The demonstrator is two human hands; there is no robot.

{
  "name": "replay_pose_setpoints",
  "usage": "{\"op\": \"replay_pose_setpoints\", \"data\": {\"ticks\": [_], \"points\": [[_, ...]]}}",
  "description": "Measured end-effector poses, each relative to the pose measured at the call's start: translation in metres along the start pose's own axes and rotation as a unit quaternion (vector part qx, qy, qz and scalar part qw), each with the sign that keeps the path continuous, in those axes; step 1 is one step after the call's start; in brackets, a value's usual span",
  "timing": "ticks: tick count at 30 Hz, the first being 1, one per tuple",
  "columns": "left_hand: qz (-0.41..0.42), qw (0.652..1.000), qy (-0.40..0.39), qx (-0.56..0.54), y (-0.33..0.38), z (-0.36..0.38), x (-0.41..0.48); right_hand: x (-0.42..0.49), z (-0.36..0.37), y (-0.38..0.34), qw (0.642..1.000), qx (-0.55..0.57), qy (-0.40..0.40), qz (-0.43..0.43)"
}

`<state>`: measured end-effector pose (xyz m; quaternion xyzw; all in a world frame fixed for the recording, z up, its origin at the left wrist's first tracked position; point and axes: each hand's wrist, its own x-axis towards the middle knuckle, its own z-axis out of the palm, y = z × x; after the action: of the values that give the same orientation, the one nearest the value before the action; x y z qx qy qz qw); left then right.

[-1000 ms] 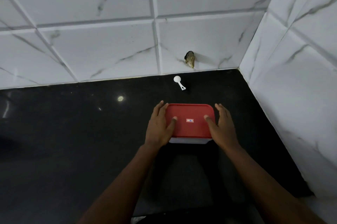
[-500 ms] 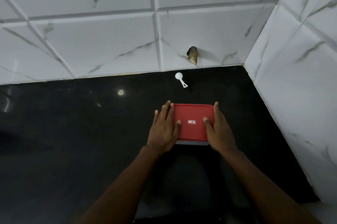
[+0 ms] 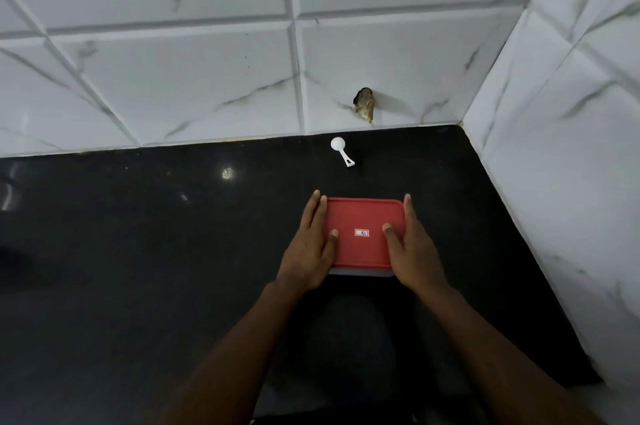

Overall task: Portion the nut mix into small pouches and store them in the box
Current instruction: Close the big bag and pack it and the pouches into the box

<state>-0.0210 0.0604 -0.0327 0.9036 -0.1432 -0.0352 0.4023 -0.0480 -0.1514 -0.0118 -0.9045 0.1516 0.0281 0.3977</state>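
**Fingers flat on both short sides of the box, lid on**

Fingers (image 3: 316, 213) of the left hand (image 3: 306, 251) were straight and closed together, laid along the left side of the box (image 3: 362, 273). Not curled round anything. Left thumb (image 3: 332, 238) stretched onto the red lid (image 3: 360, 213), tip just inside its left edge.

Mirrored on the other side: fingers of the right hand (image 3: 415, 251) lay straight against the right side. Right thumb (image 3: 388, 231) rested on the lid, just right of the small label (image 3: 361, 233). No pinch or wrap by either hand, just the box clasped between two flat hands.

Found the box squarely between the two sets of fingers, sitting on the black counter (image 3: 138, 269) with the lid seated flat. Saw only a pale strip of the base, under the lid's near edge between the wrists. Contents hidden.

Noted beyond the fingertips, well apart from the box: white scoop (image 3: 341, 150), flat on the counter. Bowl toward the tiled wall (image 3: 173, 85), handle angled back toward the right hand's fingers.

Spotted further past the scoop, low on that wall: small brown lump (image 3: 364, 108), too small to identify.

Noted to the right of the right fingers, well apart: side wall (image 3: 571, 147), joined to the tiled wall in a corner.
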Motion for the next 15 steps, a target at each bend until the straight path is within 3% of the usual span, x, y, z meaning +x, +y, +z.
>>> {"op": "replay_pose_setpoints", "data": {"ticks": [4,8,15], "points": [[-0.07,0.99,-0.003,-0.122,0.001,-0.002,-0.001,-0.001,-0.003,0.002,0.995,0.099,-0.006,0.027],[-0.192,0.951,-0.009,-0.243,0.009,-0.005,-0.002,-0.003,-0.002,-0.001,0.972,0.205,-0.004,0.116],[-0.217,0.935,0.039,-0.279,0.0,-0.016,-0.012,0.006,0.01,-0.014,0.974,0.2,-0.042,0.101]]}}
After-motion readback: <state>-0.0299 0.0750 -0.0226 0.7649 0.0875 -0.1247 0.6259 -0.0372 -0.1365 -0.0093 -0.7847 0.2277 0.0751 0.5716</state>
